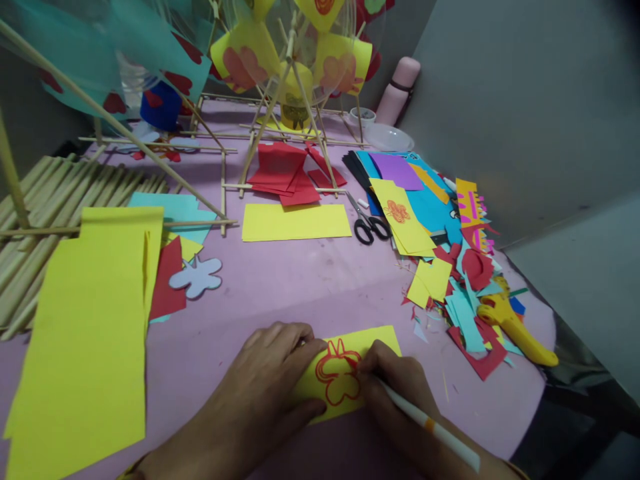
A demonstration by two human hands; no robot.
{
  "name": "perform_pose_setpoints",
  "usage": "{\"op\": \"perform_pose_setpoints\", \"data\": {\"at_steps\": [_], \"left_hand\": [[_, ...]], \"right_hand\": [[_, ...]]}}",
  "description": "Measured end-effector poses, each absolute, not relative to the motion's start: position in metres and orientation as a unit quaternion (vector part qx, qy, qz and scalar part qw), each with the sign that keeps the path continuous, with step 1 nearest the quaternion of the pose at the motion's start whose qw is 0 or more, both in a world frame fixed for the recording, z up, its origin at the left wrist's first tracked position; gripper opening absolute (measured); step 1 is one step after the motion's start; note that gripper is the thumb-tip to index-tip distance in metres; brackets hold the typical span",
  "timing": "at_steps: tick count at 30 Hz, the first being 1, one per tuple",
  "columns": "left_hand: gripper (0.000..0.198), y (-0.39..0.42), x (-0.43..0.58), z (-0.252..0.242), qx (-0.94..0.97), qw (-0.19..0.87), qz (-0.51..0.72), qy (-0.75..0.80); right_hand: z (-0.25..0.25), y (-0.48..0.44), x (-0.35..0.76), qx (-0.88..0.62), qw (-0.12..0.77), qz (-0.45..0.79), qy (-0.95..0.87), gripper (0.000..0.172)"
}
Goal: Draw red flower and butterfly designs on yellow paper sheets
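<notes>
A yellow paper card point(370, 343) lies on the table in front of me, bearing a butterfly outline point(336, 373) in red. My left hand point(277, 377) rests over the card's left side, thumb and forefinger spread on it and pressing it down. My right hand point(395, 383) is closed around a white felt-tip marker point(435, 430) with an orange band. Its red tip touches the drawing near the upper right wing. Left of my hands lies a pale butterfly cutout point(196, 277).
Large yellow sheets point(90, 333) and bamboo sticks point(55, 220) lie left. Ahead are yellow strips point(295, 223), red paper point(280, 170) and scissors point(370, 227). Paper scraps point(470, 313) and a yellow glue gun point(520, 330) lie right. Stick frames point(293, 60) with decorations stand behind.
</notes>
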State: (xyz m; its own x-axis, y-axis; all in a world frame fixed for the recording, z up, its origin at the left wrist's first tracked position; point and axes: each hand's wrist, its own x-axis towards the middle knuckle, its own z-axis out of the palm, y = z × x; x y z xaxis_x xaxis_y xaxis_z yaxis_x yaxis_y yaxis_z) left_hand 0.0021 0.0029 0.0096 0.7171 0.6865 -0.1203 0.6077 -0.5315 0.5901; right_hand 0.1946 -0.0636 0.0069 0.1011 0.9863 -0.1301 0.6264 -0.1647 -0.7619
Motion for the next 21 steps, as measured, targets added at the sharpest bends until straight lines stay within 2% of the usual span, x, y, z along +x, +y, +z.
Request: {"op": "perform_pose_setpoints", "data": {"at_steps": [10,21], "left_hand": [[0.050,0.0023,0.0011,0.0092,0.876,0.308,0.071,0.365],[0.049,0.0026,0.0016,0.0082,0.876,0.310,0.080,0.360]], "right_hand": [[0.0083,-0.0663,0.1959,-0.676,0.307,0.330,-0.582,0.011],[0.0128,-0.0660,0.1989,-0.670,0.303,0.314,-0.601,0.012]]}}
